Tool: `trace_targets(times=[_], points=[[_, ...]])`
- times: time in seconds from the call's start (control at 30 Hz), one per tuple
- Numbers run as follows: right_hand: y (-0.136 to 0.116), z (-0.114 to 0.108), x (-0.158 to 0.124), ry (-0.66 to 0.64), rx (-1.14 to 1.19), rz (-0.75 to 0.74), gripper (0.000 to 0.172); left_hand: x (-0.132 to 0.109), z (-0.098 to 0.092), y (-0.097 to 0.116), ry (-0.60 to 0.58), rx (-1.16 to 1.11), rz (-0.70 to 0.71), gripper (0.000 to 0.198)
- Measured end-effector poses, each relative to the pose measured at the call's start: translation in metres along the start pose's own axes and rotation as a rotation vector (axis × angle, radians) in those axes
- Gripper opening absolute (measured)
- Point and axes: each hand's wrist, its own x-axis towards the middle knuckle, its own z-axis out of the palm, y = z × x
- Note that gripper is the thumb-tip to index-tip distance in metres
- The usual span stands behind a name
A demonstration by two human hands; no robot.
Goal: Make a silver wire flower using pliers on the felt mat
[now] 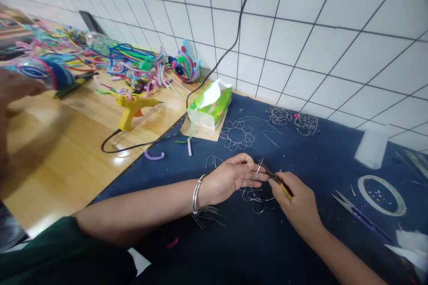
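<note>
My left hand [230, 178] pinches a looped piece of thin silver wire [257, 193], its curls hanging below the fingers. In my right hand [297, 200] is a pair of pliers [282, 185] with dark jaws and yellow-and-black handles. The jaws touch or nearly touch the wire at my left fingertips; I cannot tell if they grip it. A flower-shaped wire ring [237, 135] lies flat on the dark blue cloth just beyond my hands. Under my left wrist is a bunch of cut straight wires [209, 214].
Scissors [363, 217] and a white tape roll [381, 195] with beads inside it lie right. Wire balls [292, 118] rest by the tiled wall. A tissue pack [212, 104], yellow glue gun [129, 112] and heaped pipe cleaners [133, 64] are left, beside another person's hand [20, 87].
</note>
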Motion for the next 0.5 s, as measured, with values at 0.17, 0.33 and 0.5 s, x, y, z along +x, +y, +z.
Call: trace_targets(times=[0.17, 0.33, 0.5], points=[[0.0015, -0.0004, -0.0002, 0.009, 0.015, 0.031, 0.016, 0.0006, -0.0019, -0.0002, -0.009, 0.04, -0.004, 0.008], [0.0026, -0.0002, -0.0006, 0.005, 0.025, 0.053, 0.016, 0.001, -0.0037, -0.0006, -0.008, 0.087, -0.004, 0.009], [0.0009, -0.001, -0.0004, -0.021, 0.03, 0.048, 0.017, 0.0015, -0.0038, -0.001, -0.009, 0.1, -0.005, 0.009]])
